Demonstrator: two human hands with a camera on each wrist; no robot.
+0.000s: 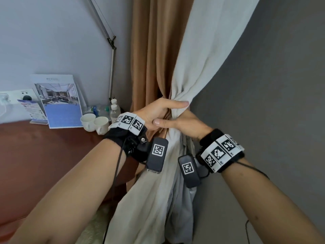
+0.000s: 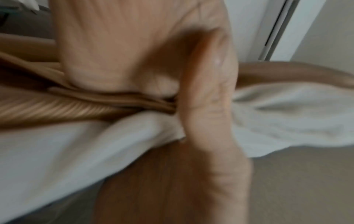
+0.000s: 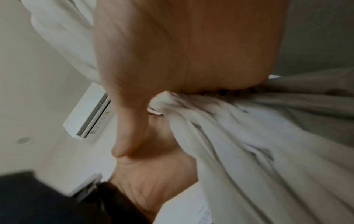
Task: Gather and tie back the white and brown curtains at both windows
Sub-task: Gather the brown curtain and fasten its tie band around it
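— Curtains first: where do they stand?

— Brown curtain (image 1: 151, 50) hangs in the corner, and the white curtain (image 1: 198, 55) sweeps in from the upper right to meet it. Both are cinched into one waist at mid-frame, right where the hands meet, and the white cloth spills loose below that point.

— And the hands?

— Together, touching. The left hand (image 1: 158, 111) comes in from the left, its fingers wrapped round the bunched cloth, forefinger stretched across the white folds. The right hand (image 1: 181, 125) is just below and to the right, its thumb laid across the base of the left hand, its fingers gone behind the bundle.

— So both are clamped on the fabric?

— The left wrist view says yes for that side: brown and white folds pinched tight under the palm, though the picture is blurred. The right wrist view shows white cloth gathered against the palm; the fingertips themselves are hidden.

— Any tie-back in view?

— None that can be made out; the hands cover the waist of the bundle.

— What else is about?

— To the left, a reddish-brown worktop (image 1: 44, 148) carries two white cups (image 1: 95, 122), some water bottles (image 1: 114, 110) and a standing brochure (image 1: 59, 103). A grey wall (image 1: 272, 85) fills the right side.
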